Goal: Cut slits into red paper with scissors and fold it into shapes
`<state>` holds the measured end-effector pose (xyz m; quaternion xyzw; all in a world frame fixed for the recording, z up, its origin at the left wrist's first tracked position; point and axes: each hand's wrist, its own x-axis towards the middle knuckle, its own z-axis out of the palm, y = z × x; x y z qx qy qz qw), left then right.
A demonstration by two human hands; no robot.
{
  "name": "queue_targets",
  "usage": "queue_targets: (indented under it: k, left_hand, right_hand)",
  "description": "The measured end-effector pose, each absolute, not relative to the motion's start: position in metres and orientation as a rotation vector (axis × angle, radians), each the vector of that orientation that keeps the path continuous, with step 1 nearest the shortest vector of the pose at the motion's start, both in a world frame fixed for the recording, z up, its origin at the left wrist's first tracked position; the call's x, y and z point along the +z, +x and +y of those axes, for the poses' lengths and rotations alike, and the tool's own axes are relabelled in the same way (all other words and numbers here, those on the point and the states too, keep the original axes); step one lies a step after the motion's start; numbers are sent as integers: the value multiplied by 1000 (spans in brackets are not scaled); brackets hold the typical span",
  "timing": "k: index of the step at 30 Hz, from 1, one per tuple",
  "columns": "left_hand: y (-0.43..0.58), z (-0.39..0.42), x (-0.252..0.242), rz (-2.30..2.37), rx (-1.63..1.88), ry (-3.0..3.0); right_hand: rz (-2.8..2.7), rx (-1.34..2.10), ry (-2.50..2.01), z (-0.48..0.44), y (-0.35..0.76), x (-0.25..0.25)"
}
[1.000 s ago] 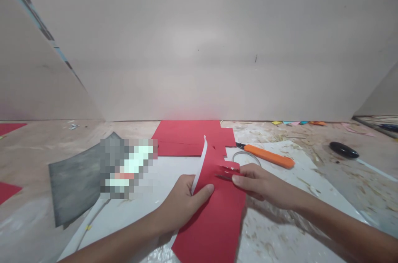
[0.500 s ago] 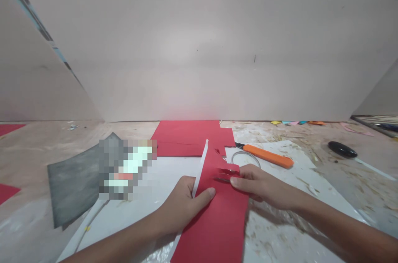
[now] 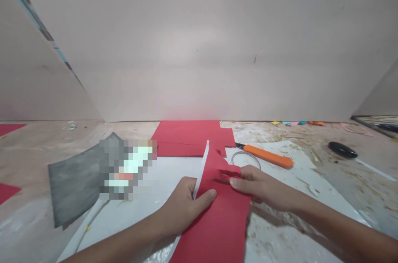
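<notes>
A red paper sheet (image 3: 217, 221) with a white underside lies in front of me on a white sheet (image 3: 146, 205). My left hand (image 3: 183, 205) pinches its left edge, thumb on top, fingers curled beneath. My right hand (image 3: 258, 186) is closed on small scissors (image 3: 221, 180), whose thin blades poke into the sheet's right edge. Above the blades that edge carries short slits and a cut flap. A thin metal loop (image 3: 245, 156) shows just behind my right hand.
An orange utility knife (image 3: 269, 156) lies behind my right hand, and a black oval object (image 3: 342, 150) sits far right. More red paper (image 3: 189, 135) lies by the white back board (image 3: 202, 47). A grey sheet (image 3: 73, 186) and a blurred-out object (image 3: 127, 167) are at left.
The scissor blades have moved a little lower along the red sheet's right edge, leaving another slit above them. The sheet's lower part has swung slightly right. Both hands stay in place.
</notes>
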<state>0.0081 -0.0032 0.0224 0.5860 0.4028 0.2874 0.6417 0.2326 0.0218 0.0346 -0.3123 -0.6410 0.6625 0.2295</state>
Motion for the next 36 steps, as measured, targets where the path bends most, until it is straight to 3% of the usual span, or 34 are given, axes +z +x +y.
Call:
queue_targets:
  k: [15,21,29,36]
  left_hand:
    - [6,-1,21,984,739,1178]
    - [2,3,20,1030,733,1153]
    - [1,0,21,1019,683,1149]
    - [3,-2,29,974,671,1168]
  right_hand:
    - [-2030,1722,-1068,44,266,45]
    - [-1819,1693,-1078,64,310,55]
    - [-2153,1456,-1169,29,268,77]
    - [-2212,1463,-1264,33,270,68]
